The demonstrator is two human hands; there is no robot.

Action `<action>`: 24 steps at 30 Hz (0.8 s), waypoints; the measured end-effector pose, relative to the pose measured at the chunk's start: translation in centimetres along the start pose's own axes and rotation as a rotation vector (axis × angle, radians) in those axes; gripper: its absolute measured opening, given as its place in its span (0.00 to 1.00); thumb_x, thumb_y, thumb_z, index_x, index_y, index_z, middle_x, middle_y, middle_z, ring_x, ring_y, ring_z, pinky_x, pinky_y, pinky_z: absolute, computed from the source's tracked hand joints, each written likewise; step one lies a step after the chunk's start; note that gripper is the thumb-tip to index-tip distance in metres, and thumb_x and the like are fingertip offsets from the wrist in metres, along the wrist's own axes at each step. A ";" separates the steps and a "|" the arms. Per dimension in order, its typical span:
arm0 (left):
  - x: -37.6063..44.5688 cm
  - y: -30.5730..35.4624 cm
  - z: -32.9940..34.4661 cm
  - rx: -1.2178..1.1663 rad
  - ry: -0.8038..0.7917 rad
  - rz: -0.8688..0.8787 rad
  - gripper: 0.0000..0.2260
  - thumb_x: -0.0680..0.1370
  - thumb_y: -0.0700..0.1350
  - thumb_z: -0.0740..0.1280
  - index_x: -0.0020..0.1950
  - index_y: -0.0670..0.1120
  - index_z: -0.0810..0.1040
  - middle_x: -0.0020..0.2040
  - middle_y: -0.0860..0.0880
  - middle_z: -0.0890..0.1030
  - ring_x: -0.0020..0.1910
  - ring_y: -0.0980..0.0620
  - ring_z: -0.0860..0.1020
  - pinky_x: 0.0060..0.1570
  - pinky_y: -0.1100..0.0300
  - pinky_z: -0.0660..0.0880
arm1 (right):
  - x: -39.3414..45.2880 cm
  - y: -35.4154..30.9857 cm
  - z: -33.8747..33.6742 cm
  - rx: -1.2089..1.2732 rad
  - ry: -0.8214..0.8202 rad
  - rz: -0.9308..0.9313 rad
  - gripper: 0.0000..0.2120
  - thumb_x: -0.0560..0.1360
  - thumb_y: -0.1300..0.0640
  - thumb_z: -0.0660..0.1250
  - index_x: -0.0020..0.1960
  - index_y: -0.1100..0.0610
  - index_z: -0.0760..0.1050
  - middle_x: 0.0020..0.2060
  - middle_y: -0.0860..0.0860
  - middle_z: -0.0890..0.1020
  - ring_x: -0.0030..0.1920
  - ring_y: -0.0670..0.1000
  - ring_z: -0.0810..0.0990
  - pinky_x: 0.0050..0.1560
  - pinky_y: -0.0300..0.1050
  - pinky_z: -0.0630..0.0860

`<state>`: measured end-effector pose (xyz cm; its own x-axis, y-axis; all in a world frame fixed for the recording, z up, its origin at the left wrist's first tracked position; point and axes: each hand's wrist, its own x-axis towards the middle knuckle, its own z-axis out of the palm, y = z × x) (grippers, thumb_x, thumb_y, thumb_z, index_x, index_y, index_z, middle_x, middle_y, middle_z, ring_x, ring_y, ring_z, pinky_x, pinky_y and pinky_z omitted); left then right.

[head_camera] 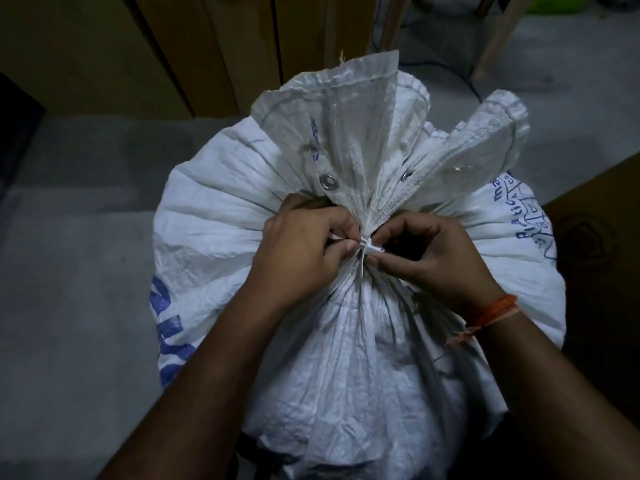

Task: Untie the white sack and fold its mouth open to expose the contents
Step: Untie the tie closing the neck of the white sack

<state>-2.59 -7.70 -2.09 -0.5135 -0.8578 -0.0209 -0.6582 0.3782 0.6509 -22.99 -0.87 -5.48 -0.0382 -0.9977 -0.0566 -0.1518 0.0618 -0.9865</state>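
Head view. We note the white sack (346, 341) standing on the grey floor (69, 271), directly below and between both hands, its neck gathered tight. A thin white tie (369, 245) cinches the neck; the knot sits right between the two sets of fingertips. Above the hands the loose mouth (346, 140) fans upward in pleats, with a metal eyelet (328, 181) just beyond the left hand's knuckles.

Left hand (304, 247): fingers curled in narrow, pinching one strand of the tie against the thumb. Right hand (433, 251): likewise narrowed, thumb and forefinger nipped on the knot from the other side. An orange thread band (495, 311) is on the right wrist.

Contents: the sack bulges full and rounded below the hands, but the neck is closed, so we cannot tell what is inside.

Risks, as we judge them:
- Pulling the wrong strand would likely tighten the knot rather than loosen it; the strands are small and the light is dim.
- The tie looks thin and flat; a hard tug could snap it or let it slip out of the pinch.
- Once the tie is off, the pleats may spring open; if the sack leans away from the hands, the contents could spill onto the floor.
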 end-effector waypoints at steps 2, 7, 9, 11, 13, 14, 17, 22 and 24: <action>-0.1 0.3 -0.1 0.022 0.005 -0.006 0.06 0.72 0.56 0.69 0.46 0.59 0.83 0.45 0.58 0.83 0.61 0.48 0.75 0.61 0.43 0.75 | -0.1 0.0 0.0 -0.010 -0.001 -0.010 0.10 0.68 0.63 0.81 0.46 0.64 0.84 0.42 0.61 0.87 0.43 0.50 0.84 0.49 0.47 0.80; -0.1 0.2 0.0 0.006 -0.004 -0.026 0.07 0.72 0.56 0.67 0.46 0.59 0.83 0.45 0.58 0.84 0.58 0.49 0.79 0.60 0.43 0.76 | -0.1 -0.4 -0.3 -0.009 -0.002 -0.054 0.12 0.68 0.62 0.80 0.47 0.66 0.83 0.43 0.59 0.87 0.44 0.53 0.85 0.50 0.48 0.81; -0.2 0.1 0.3 -0.067 -0.008 -0.052 0.07 0.73 0.56 0.67 0.47 0.57 0.83 0.44 0.57 0.85 0.52 0.50 0.82 0.55 0.45 0.78 | -0.2 -0.6 -0.3 -0.019 0.000 -0.079 0.11 0.68 0.63 0.80 0.47 0.67 0.83 0.43 0.60 0.87 0.45 0.54 0.86 0.50 0.49 0.81; -0.3 0.0 0.4 -0.161 -0.004 -0.088 0.04 0.75 0.52 0.70 0.46 0.55 0.84 0.43 0.56 0.85 0.47 0.54 0.83 0.51 0.49 0.80 | -0.2 -0.9 -0.3 -0.015 0.014 -0.091 0.09 0.68 0.66 0.79 0.47 0.67 0.83 0.44 0.61 0.87 0.45 0.54 0.86 0.51 0.47 0.82; -0.4 0.0 0.4 -0.243 0.002 -0.110 0.01 0.77 0.47 0.73 0.46 0.53 0.84 0.42 0.55 0.86 0.45 0.56 0.83 0.50 0.51 0.80 | -0.2 -1.0 -0.3 -0.008 0.035 -0.094 0.09 0.68 0.69 0.79 0.46 0.68 0.83 0.44 0.61 0.88 0.45 0.52 0.86 0.52 0.45 0.82; -0.4 0.0 0.4 -0.272 0.000 -0.122 0.02 0.77 0.46 0.74 0.46 0.52 0.85 0.42 0.54 0.86 0.45 0.56 0.84 0.51 0.51 0.81 | -0.1 -1.1 -0.2 -0.006 0.040 -0.098 0.08 0.68 0.70 0.79 0.46 0.68 0.83 0.44 0.61 0.88 0.46 0.52 0.86 0.52 0.45 0.82; -0.4 0.0 0.5 -0.329 -0.019 -0.167 0.04 0.75 0.49 0.72 0.46 0.51 0.86 0.43 0.54 0.87 0.46 0.55 0.85 0.53 0.49 0.82 | 0.0 -1.1 -0.1 -0.007 0.034 -0.115 0.08 0.69 0.69 0.78 0.47 0.68 0.83 0.45 0.61 0.87 0.48 0.60 0.87 0.54 0.52 0.82; -0.3 0.2 0.6 -0.354 -0.042 -0.223 0.03 0.78 0.47 0.73 0.48 0.51 0.87 0.45 0.54 0.87 0.48 0.54 0.85 0.55 0.49 0.81 | 0.1 -0.8 0.0 -0.007 0.036 -0.115 0.08 0.68 0.68 0.79 0.46 0.66 0.83 0.45 0.59 0.88 0.47 0.56 0.87 0.54 0.50 0.83; -0.2 0.2 0.8 -0.351 -0.039 -0.243 0.02 0.79 0.44 0.74 0.48 0.51 0.87 0.45 0.54 0.87 0.48 0.54 0.85 0.55 0.50 0.81 | 0.0 -0.6 0.1 0.000 0.045 -0.110 0.08 0.68 0.67 0.79 0.46 0.65 0.84 0.45 0.58 0.88 0.47 0.54 0.87 0.54 0.49 0.83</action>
<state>-3.08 -7.16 -2.54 -0.3912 -0.8912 -0.2297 -0.5391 0.0196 0.8420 -22.84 -0.94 -4.86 -0.0655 -0.9961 0.0591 -0.1573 -0.0482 -0.9864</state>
